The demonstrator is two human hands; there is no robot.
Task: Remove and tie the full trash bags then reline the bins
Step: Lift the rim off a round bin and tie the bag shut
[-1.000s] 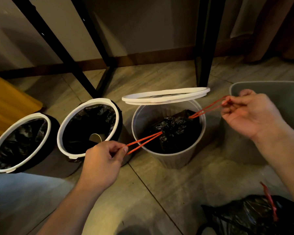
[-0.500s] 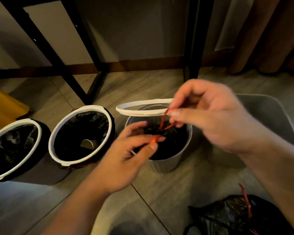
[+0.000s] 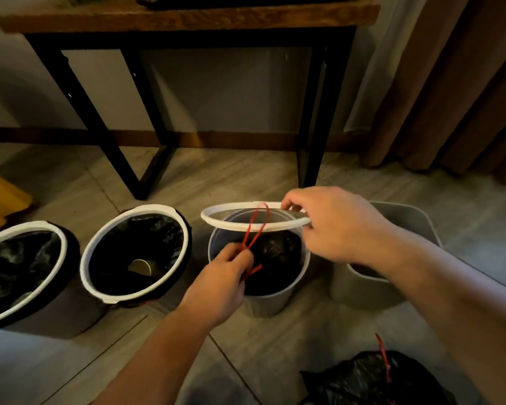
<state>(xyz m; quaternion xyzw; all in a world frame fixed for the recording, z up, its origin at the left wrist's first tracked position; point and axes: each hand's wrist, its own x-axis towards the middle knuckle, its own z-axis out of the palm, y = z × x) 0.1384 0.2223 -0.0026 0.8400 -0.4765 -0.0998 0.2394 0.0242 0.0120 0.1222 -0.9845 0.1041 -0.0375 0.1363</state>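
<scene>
A grey round bin stands on the floor with a cinched black trash bag inside it. My left hand pinches the bag's red drawstring, whose loop rises through the white ring lying loose on top of the bin. My right hand grips the right side of that ring with thumb and fingers.
Two lined bins with white rings stand to the left, one with a paper cup inside and another at the edge. A bare grey bin sits right. A tied black bag lies bottom right. A black-legged wooden table stands behind.
The drawstrings were pulled apart sideways, then both hands met over the bin. My right hand has let go of the string and taken the white ring; my left keeps the string.
</scene>
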